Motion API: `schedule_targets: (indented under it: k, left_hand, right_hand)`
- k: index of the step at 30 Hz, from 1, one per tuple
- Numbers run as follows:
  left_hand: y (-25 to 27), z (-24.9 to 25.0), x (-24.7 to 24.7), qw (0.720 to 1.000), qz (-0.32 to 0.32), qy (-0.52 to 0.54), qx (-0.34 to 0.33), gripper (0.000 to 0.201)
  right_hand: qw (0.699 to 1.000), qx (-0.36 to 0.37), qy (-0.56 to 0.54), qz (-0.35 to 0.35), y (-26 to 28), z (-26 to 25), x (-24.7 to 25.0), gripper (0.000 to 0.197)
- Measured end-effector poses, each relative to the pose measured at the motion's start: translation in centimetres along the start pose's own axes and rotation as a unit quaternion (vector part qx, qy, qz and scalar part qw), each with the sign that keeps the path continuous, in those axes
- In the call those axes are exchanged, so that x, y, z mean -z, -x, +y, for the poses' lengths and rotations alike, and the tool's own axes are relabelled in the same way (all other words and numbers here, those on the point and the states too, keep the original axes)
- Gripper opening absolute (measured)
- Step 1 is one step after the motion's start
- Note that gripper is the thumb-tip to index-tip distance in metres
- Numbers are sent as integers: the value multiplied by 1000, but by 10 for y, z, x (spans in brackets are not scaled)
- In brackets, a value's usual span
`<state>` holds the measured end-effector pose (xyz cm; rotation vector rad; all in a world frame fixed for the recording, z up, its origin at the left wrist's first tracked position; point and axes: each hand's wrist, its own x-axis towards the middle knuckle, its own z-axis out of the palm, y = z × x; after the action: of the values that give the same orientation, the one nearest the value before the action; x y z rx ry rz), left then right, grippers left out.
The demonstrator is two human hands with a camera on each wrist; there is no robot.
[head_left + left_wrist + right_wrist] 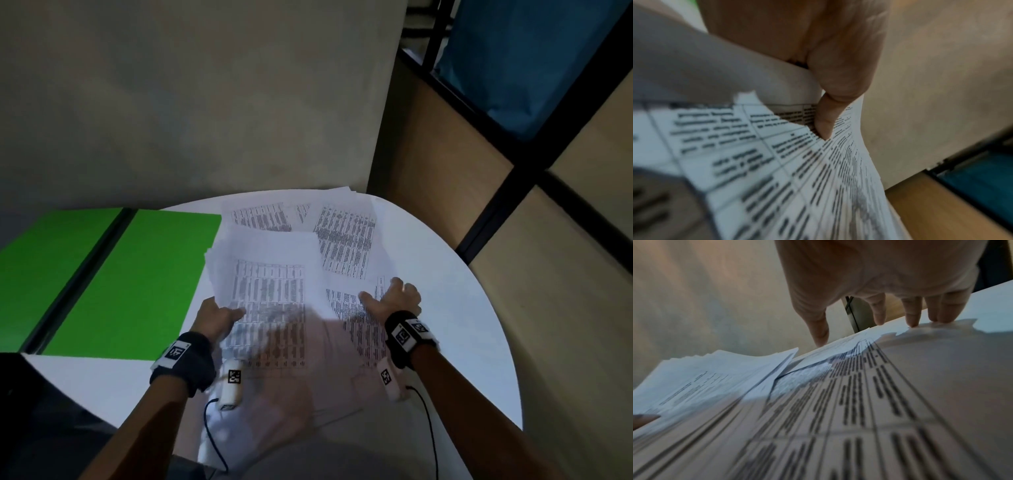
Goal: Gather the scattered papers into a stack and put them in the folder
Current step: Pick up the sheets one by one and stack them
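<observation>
Printed white papers lie scattered over a round white table [479, 342]. My left hand [219, 317] grips a stack of sheets [270, 274] by its near left edge, thumb [824, 123] on the top page, and holds it raised above the table. My right hand [394, 298] presses with straight, spread fingers [912, 316] on a loose sheet [363, 322] lying flat at the right. More loose sheets [346, 236] lie at the table's far side. The open green folder [130, 284] lies flat on the left.
A grey wall [205, 102] stands just behind the table. A wood panel with black frames [513, 192] is at the right. Cables run from both wrist cameras toward the table's near edge.
</observation>
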<state>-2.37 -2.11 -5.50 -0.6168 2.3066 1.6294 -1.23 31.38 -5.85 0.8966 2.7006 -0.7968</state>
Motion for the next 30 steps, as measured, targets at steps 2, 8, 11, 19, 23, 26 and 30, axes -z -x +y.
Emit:
schedule_targets:
  k: [2,8,11,19,23,26,30]
  left_hand:
    - [-6,0,9,1000,14,6,-8,13]
    - [-10,-10,22,1000,9,26,6,18]
    - [-25,-20,28,1000,9,26,10,58]
    - [-28,-3,23,999,48,-5,19,55]
    - [-21,1,21,999,46,-6,15,57]
    - [-14,5,18,999,43,6,7,54]
    - [-13,4,19,999,42,30,3,42]
  right_hand:
    - [1000,-1,-19,-10,-11,-9,0,94]
    - [999,9,24,-28,-47,-33,9,106]
    - [999,26,19,-34,-60,-45,10,113]
    - [995,77,34,-51,-68,-47,1,123]
    - [992,78,-99,-32,-57,-58,7,117]
    - [945,55,-321,0,-44,-74,21,101]
    - [856,58,-507,-82,-11,-92,49,58]
